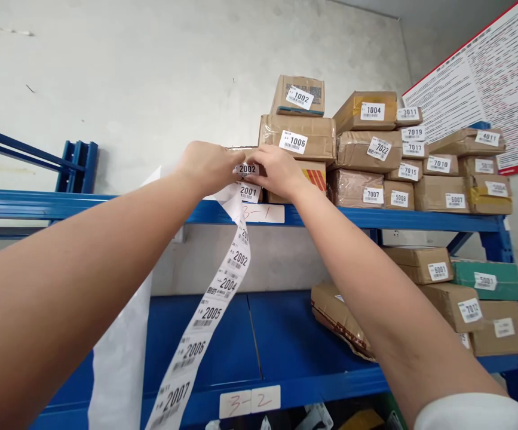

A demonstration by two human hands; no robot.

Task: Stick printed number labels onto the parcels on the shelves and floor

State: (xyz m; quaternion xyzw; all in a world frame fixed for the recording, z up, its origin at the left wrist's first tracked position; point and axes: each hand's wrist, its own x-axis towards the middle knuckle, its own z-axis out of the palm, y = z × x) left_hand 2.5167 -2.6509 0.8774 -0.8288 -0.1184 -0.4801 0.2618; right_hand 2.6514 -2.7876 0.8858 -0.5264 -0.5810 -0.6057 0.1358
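Both arms reach up to the top shelf. My left hand (211, 164) is closed on a long strip of number labels (211, 313), which hangs from it in front of the shelves. A sticker marked 2002 (247, 169) is at the fingertips of both hands, against small boxes. My right hand (279, 170) has its thumb and fingers curled closed round the sticker's right side. Just below, a 2001 sticker (248, 192) shows on a box mostly hidden by my hands. White backing paper (122, 352) trails down beneath my left arm.
Taped cartons with number stickers, such as the 1006 carton (267, 131), are stacked right of my hands. The blue upper shelf beam (330, 216) crosses the view. On the lower shelf lies a tilted carton (337, 313). A printed board (487, 77) hangs at right.
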